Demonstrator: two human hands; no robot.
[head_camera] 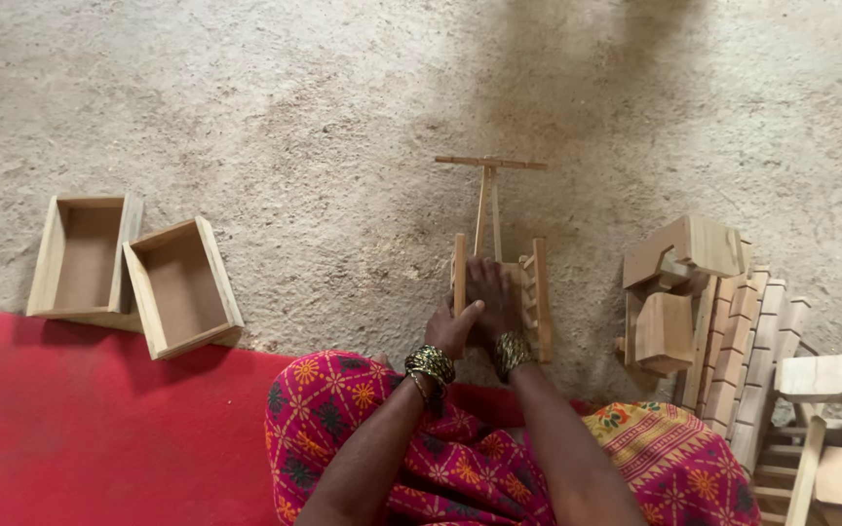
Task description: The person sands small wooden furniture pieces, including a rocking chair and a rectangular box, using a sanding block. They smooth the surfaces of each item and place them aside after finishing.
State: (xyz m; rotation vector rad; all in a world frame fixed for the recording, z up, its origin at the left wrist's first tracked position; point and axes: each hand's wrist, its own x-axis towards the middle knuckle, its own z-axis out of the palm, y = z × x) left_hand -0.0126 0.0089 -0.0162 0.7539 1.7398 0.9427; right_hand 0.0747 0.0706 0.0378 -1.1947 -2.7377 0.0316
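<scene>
A small wooden cart frame (535, 292) with slatted sides and a long T-shaped handle (487, 195) lies on the sandy ground in front of me. My right hand (491, 297) presses flat on top of the frame, fingers spread. Just beside it, my left hand (452, 329) grips the frame's left side rail, thumb against the right hand. Both wrists wear beaded bangles.
Two open wooden boxes (85, 255) (183, 285) sit at the left, at the edge of a red mat (80, 429). A pile of wooden blocks and notched slats (723, 321) lies at the right. My patterned pink cloth (460, 458) covers my lap.
</scene>
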